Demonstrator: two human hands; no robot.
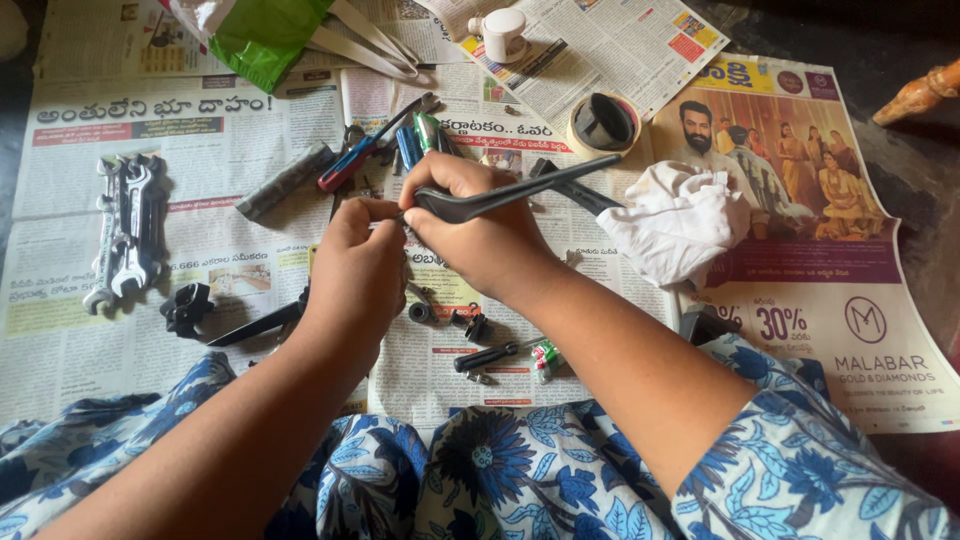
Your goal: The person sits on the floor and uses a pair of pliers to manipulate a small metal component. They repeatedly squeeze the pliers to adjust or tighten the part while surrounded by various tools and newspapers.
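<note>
Both hands (420, 240) gripping black lever (510, 195), angled up-right

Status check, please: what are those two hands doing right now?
Right hand grips black lever. Left hand pinches at its near end. White cloth and wrenches lie apart.

I see a dark floor (905, 190) covered with overlapping spread newspaper sheets (200, 150) from nine o'clock across to three o'clock. Daylight falls evenly over the paper. At two o'clock, a carved wooden furniture leg (920, 95) shows.
</note>
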